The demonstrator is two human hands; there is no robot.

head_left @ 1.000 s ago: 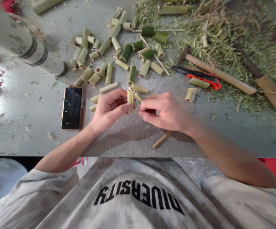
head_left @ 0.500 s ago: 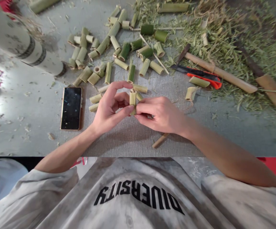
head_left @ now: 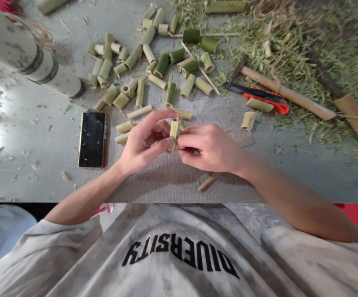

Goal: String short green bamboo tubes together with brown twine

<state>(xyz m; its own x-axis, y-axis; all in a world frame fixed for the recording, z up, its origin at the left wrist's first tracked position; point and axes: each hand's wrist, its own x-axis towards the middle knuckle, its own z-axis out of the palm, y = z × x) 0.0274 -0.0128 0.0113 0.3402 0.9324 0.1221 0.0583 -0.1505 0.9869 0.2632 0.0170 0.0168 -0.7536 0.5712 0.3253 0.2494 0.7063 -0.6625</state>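
Observation:
A short pale-green bamboo piece [head_left: 175,128] is held nearly upright above the table, its hollow top end showing. My left hand [head_left: 149,138] grips it from the left, thumb low on its side and index finger arched over the top. From the right, the closed fingers of my right hand [head_left: 208,147] pinch at its lower part; whether they hold anything besides the bamboo is hidden. Beyond my hands lie several cut bamboo pieces [head_left: 170,95], some partly covered by my left fingers. A thin brown stick [head_left: 208,181] lies below my right hand.
A phone [head_left: 91,139] lies left of my hands. Further left stands a white patterned cylinder [head_left: 43,66]. To the right are an orange utility knife [head_left: 259,97], a wooden-handled hammer [head_left: 287,93] and a dark blade with a wooden handle [head_left: 355,117], among green shavings [head_left: 330,24].
The bamboo piece has tilted slightly, its top leaning right, and shifted a little right. Both hands keep their grip, with only slight finger movement.

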